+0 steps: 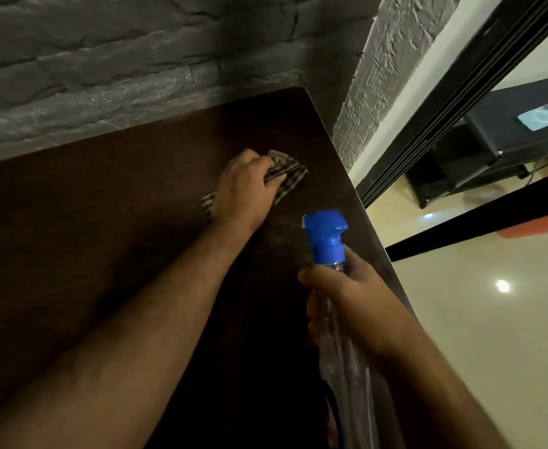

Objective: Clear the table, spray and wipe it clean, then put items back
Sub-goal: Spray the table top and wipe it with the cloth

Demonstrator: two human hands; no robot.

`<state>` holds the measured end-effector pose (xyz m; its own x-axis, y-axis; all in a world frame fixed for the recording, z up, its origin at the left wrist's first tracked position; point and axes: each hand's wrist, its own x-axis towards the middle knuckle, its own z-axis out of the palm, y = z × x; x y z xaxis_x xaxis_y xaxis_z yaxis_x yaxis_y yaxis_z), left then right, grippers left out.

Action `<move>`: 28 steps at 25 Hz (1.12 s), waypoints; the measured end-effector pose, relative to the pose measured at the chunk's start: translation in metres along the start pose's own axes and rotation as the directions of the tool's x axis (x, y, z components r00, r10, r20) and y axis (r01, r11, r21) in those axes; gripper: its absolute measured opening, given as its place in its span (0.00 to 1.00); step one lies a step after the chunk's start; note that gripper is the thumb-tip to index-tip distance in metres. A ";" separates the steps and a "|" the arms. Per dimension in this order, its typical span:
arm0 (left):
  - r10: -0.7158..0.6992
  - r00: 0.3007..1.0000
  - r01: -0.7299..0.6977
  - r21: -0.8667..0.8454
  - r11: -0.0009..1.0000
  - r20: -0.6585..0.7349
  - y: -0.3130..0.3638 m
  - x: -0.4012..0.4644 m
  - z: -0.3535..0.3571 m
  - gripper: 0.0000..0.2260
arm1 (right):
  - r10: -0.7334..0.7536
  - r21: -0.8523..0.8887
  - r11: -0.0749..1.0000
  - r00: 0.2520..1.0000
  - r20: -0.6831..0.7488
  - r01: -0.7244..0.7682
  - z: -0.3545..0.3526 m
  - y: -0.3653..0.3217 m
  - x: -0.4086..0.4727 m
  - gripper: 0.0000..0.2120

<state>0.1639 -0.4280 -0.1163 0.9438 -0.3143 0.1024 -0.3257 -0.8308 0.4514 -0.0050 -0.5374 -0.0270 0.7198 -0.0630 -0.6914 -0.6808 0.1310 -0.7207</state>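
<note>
In the head view, your left hand [245,186] presses and holds a striped cloth [287,171] on the dark tabletop [104,228], near the far right corner; the fingers curl over the bunched cloth. Your right hand [347,299] has its grip closed around the neck of a clear spray bottle [331,254] with a blue head, held above the right side of the tabletop, close to its edge.

What could go wrong, in my judgement:
- The cloth works very near the right edge, so a long stroke can carry it, and your hand, off the tabletop.
- The nozzle seems to point toward your left arm; a spray now may wet the arm and not the surface.
- The bottle hangs partly past the edge, above the shiny floor [493,319]; a loose grip would drop it there.

No brand or writing can be read; the bottle's label is only a blurred blue shape low in the view.
</note>
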 end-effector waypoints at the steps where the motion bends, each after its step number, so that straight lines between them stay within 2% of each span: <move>1: 0.065 0.996 -0.063 -0.035 0.997 0.067 0.003 -0.022 -0.003 0.10 | -0.010 0.013 1.000 1.000 -0.008 0.010 -0.003 0.000 -0.002 0.15; 3: 0.236 0.950 -0.219 -0.105 0.970 0.203 -0.001 -0.085 -0.015 0.08 | -0.036 0.028 0.999 0.999 -0.013 0.036 -0.010 -0.003 -0.008 0.17; 5: 0.264 0.939 -0.245 -0.113 0.963 0.221 -0.028 -0.123 -0.034 0.10 | -0.038 0.041 0.998 0.999 0.011 0.037 -0.014 -0.004 -0.013 0.19; 7: 0.076 0.994 -0.075 -0.026 0.997 0.082 -0.049 -0.099 -0.039 0.07 | -0.021 0.057 0.998 0.999 0.047 0.018 -0.018 -0.003 -0.014 0.21; 9: -0.105 0.993 0.109 0.056 0.992 -0.056 -0.036 -0.040 -0.023 0.10 | -0.011 0.058 0.998 0.999 0.048 0.009 -0.018 0.000 -0.013 0.21; 10: -0.134 0.990 0.136 0.048 0.989 -0.053 -0.018 -0.012 -0.010 0.12 | -0.013 0.063 0.998 0.999 0.035 0.011 -0.017 0.001 -0.013 0.19; 12: -0.073 0.997 0.073 -0.001 0.997 0.033 0.033 0.014 0.012 0.12 | -0.014 0.077 0.997 1.000 0.011 0.013 -0.014 0.002 -0.014 0.15; 13: 0.021 0.997 -0.019 -0.024 1.000 0.072 0.049 0.005 0.020 0.10 | -0.012 0.081 0.997 1.000 0.008 0.011 -0.012 0.002 -0.016 0.14; 15: 0.225 0.961 -0.216 -0.073 0.974 0.160 0.051 -0.042 0.019 0.06 | -0.016 0.104 0.994 1.000 0.013 0.014 -0.012 0.002 -0.021 0.12; 16: 0.265 0.947 -0.249 -0.104 0.963 0.184 0.036 -0.067 0.010 0.06 | -0.021 0.121 0.993 1.000 0.021 0.019 -0.015 0.003 -0.023 0.12; 17: 0.262 0.947 -0.244 -0.113 0.963 0.185 0.018 -0.086 -0.002 0.06 | -0.023 0.136 0.990 0.999 0.025 0.019 -0.020 0.005 -0.023 0.12; 19: 0.147 0.982 -0.140 -0.062 0.988 0.122 -0.015 -0.097 -0.023 0.06 | -0.005 0.155 0.988 1.000 0.021 0.002 -0.030 0.010 -0.022 0.14; 21: -0.010 0.999 0.009 0.028 1.000 0.034 -0.018 -0.070 -0.019 0.06 | -0.002 0.151 0.989 1.000 0.008 0.001 -0.037 0.014 -0.020 0.14; 22: -0.035 0.999 0.037 0.077 0.996 -0.031 -0.005 -0.049 -0.011 0.08 | -0.009 0.149 0.989 1.000 0.003 0.009 -0.039 0.015 -0.021 0.13; 24: -0.021 0.998 0.025 0.073 0.997 -0.060 0.036 -0.004 0.018 0.12 | -0.030 0.150 0.988 0.999 -0.013 0.031 -0.043 0.018 -0.021 0.11; 26: 0.015 1.000 -0.015 -0.005 1.000 -0.001 0.080 0.024 0.044 0.14 | -0.016 0.159 0.987 0.999 -0.032 0.021 -0.048 0.022 -0.026 0.09; 28: 0.125 0.989 -0.121 -0.052 0.991 0.081 0.104 0.011 0.056 0.12 | -0.010 0.177 0.984 0.999 -0.036 0.017 -0.054 0.023 -0.033 0.09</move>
<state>0.1372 -0.5441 -0.1178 0.8880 -0.4519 0.0854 -0.4339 -0.7616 0.4814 -0.0516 -0.5854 -0.0236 0.7214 -0.1000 -0.6853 -0.6340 0.3026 -0.7116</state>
